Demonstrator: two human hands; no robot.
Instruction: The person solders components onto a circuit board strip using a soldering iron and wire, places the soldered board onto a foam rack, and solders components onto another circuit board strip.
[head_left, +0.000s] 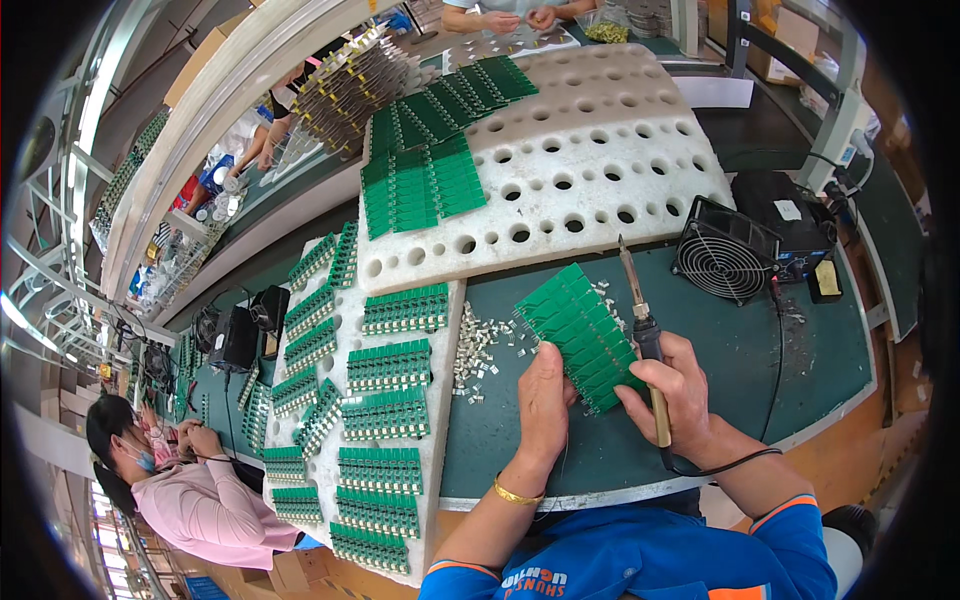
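Observation:
My left hand (545, 405) grips a green circuit board panel (575, 335) by its lower left edge, thumb along the side. The panel is tilted above the dark green bench mat, its face scored into several strips. My right hand (680, 395) is closed around a soldering iron (646, 340), whose metal tip points up and away from me, beside the panel. The right thumb also touches the panel's lower right corner. Small white connectors (475, 350) lie scattered on the mat left of the panel, and a few more show past its right edge.
White foam boards with holes (600, 180) stand beyond, bearing bare green panels (425, 185). Populated panels (385, 412) fill the left foam board. A black fan (725, 250) and a soldering station (785, 225) are at right. Co-workers sit at left and across.

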